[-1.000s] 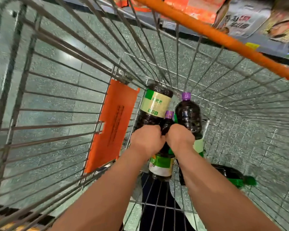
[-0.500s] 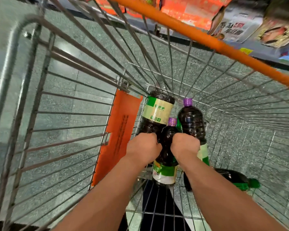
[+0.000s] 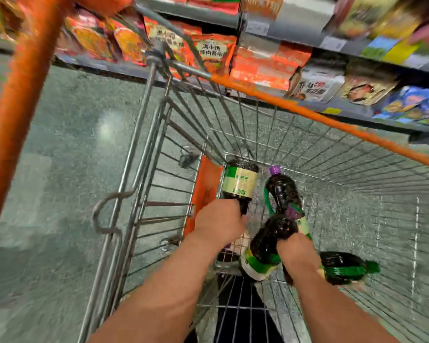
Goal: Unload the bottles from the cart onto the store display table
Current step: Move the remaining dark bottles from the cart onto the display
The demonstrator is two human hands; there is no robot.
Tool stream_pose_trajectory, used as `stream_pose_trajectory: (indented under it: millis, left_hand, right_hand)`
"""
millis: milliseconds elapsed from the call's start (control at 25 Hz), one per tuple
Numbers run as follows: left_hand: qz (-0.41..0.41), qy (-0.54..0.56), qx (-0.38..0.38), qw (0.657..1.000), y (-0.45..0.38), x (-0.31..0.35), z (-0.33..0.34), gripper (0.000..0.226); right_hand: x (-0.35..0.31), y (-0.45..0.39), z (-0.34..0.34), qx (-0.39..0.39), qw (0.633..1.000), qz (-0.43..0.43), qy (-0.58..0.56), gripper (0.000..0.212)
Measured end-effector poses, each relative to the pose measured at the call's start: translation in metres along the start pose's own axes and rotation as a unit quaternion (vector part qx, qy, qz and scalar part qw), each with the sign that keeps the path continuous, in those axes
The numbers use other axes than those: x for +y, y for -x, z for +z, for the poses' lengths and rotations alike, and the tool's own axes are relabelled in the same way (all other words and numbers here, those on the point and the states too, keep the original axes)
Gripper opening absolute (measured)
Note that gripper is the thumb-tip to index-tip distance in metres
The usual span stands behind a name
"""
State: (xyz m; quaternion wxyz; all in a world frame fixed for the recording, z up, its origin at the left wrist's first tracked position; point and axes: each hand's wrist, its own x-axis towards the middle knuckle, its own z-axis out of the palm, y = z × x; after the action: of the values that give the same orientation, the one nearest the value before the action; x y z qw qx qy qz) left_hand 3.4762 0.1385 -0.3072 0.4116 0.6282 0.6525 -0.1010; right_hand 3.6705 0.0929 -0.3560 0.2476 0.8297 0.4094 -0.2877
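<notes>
- Bottles: four dark ones in view, all inside the wire cart (image 3: 233,134).
- Your left hand (image 3: 218,225) is curled round the neck end of an inverted bottle (image 3: 239,185); its base points away from you and its cream-and-green label faces the camera.
- Your right hand (image 3: 295,251) grips a tilted bottle (image 3: 270,243) at its dark body. Its purple cap end points away from you, its green-and-white label end towards you. Fingers are mostly hidden behind the bottle.
- Just beyond your right hand, a purple-capped bottle (image 3: 284,189) leans, cap away from you. Motion blur hides whether it touches the held one.
- To the right of your right wrist, a fourth bottle (image 3: 342,267) lies on its side on the cart floor, green band showing.
- Left of your left hand, an orange panel (image 3: 204,191) hangs on the cart's end wall.
- Beyond the cart's orange rim (image 3: 320,116), store shelves (image 3: 270,33) carry orange packets (image 3: 265,68), blurred.
</notes>
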Motion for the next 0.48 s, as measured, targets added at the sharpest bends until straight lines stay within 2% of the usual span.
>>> stream_pose_trajectory:
  millis: [160, 280, 400, 480]
  left_hand:
    - [0.073, -0.006, 0.029, 0.997, 0.041, 0.029, -0.03, 0.032]
    - [0.158, -0.033, 0.05, 0.986, 0.088, 0.064, -0.055, 0.036]
    - [0.238, -0.076, 0.046, 0.967, 0.142, 0.108, -0.07, 0.057]
    - [0.299, -0.1, 0.053, 0.948, 0.19, 0.144, -0.073, 0.068]
  right_hand:
    - [0.032, 0.062, -0.028, 0.025, 0.999, 0.011, -0.02, 0.025]
    - [0.055, 0.116, -0.055, 0.079, 0.993, 0.005, -0.085, 0.026]
    - [0.083, 0.18, -0.082, 0.173, 0.974, -0.018, -0.148, 0.034]
    - [0.116, 0.234, -0.095, 0.24, 0.952, -0.028, -0.189, 0.031]
